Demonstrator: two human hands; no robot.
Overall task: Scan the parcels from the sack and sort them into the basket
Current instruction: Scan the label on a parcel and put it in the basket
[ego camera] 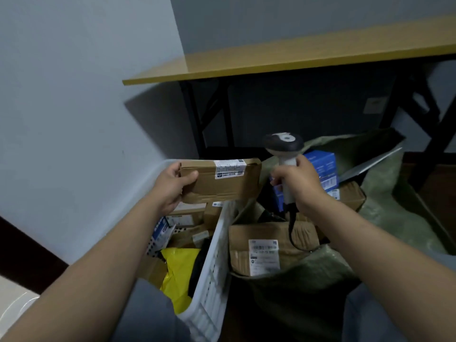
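Note:
My left hand grips the left end of a flat brown cardboard parcel with a white label near its top, held above the white slatted basket. My right hand grips the handle of a white and black barcode scanner, its head up beside the parcel's right end and its cable hanging down. The green woven sack lies open under the right hand, with a labelled brown box, a blue box and other cartons inside. The basket holds several parcels, among them a yellow bag.
A wooden table top on black folding legs stands just behind the sack and basket. A pale wall with a dark skirting runs along the left. My legs in grey fill the bottom edge of the view.

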